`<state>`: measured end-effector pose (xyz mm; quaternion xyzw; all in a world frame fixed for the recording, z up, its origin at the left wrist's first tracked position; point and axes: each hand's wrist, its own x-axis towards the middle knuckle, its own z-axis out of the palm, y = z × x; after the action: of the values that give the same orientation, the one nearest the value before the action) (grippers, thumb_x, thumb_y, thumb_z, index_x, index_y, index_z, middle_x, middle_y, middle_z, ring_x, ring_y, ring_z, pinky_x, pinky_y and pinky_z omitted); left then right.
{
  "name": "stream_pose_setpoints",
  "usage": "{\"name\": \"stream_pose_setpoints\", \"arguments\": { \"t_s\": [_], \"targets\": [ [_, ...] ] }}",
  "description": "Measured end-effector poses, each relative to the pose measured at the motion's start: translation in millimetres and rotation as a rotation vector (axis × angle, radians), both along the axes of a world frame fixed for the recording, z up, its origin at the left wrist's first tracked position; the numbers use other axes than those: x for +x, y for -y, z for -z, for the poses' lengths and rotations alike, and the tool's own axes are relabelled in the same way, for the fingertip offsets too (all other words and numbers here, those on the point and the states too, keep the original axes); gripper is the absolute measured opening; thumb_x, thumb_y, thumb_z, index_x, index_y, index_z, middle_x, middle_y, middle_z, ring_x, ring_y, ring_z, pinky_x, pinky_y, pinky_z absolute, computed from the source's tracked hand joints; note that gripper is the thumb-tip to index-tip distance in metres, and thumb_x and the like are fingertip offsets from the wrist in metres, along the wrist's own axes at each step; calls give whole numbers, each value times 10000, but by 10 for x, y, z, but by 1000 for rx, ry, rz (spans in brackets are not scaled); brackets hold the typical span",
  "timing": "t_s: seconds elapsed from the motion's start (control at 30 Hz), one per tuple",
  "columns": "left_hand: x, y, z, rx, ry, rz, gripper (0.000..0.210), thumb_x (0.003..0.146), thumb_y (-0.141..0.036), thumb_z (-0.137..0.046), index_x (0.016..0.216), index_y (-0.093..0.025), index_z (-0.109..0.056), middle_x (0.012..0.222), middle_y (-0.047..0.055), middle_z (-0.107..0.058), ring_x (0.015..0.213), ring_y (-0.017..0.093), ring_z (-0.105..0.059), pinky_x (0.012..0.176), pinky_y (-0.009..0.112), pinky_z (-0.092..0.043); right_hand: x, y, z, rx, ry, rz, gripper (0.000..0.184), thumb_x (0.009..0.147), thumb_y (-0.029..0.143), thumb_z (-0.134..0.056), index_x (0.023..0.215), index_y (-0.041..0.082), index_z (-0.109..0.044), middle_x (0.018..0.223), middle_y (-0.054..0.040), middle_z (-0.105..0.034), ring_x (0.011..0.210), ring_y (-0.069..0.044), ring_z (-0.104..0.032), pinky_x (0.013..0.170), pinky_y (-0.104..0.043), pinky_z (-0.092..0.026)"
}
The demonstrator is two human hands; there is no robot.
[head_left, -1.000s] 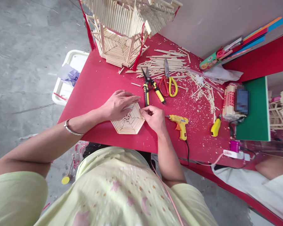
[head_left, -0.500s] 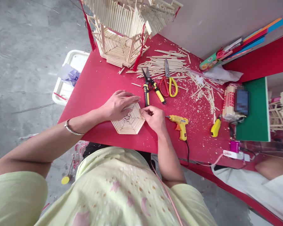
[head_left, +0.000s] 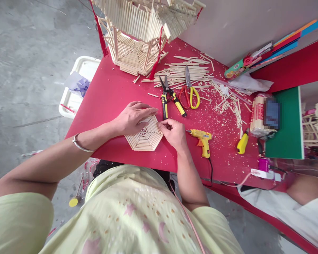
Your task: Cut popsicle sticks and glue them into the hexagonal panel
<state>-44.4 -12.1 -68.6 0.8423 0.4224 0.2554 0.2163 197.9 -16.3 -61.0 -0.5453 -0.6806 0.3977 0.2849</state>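
Note:
A hexagonal panel [head_left: 143,138] of pale wooden sticks, laid in rings around a small centre, lies flat near the table's front edge. Across its upper left part rests my left hand [head_left: 134,118], fingers stretched out and covering that corner. My right hand [head_left: 173,132] pinches at the panel's right edge with thumb and forefinger; whether a separate loose stick is between them cannot be made out. Just beyond the hands lie black-and-yellow pruning shears [head_left: 171,98], blades apart. A yellow hot glue gun [head_left: 203,141] lies right of my right hand, its nozzle toward the wrist.
A stick-built pavilion [head_left: 137,46] with red tassels stands at the back. Beside it are loose sticks [head_left: 180,72], scissors [head_left: 189,91] and crumbs. Farther right are a yellow cutter [head_left: 243,142], a stick bundle [head_left: 258,114] and a green board [head_left: 288,130]. Another person's arm [head_left: 308,187] shows lower right.
My hands and the panel stay in place. At the far right, the other person's arm has shifted slightly.

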Motion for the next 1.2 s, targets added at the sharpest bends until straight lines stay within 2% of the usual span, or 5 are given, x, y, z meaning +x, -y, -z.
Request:
{"name": "stream_pose_setpoints", "arguments": {
  "t_s": [0.43, 1.2],
  "targets": [
    [-6, -1, -4, -9, -5, 0, 603, 904, -245, -557, 1506, -220, -562, 1399, 116, -714, 1343, 304, -612, 1195, 533, -384, -10, 2, -15, -5, -7, 0, 268, 887, 479, -766, 844, 215, -793, 713, -16, -721, 615, -141, -586, 609, -280, -465],
    [-2, 4, -11, -10, 5, -10, 596, 898, -233, -554, 1494, -226, -572, 1393, 92, -719, 1346, 299, -608, 1206, 523, -371, -14, -2, -35, -11, 7, 7, 351, 878, 558, -752, 838, 211, -788, 718, -17, -727, 616, -143, -591, 603, -281, -474]
  ]
}}
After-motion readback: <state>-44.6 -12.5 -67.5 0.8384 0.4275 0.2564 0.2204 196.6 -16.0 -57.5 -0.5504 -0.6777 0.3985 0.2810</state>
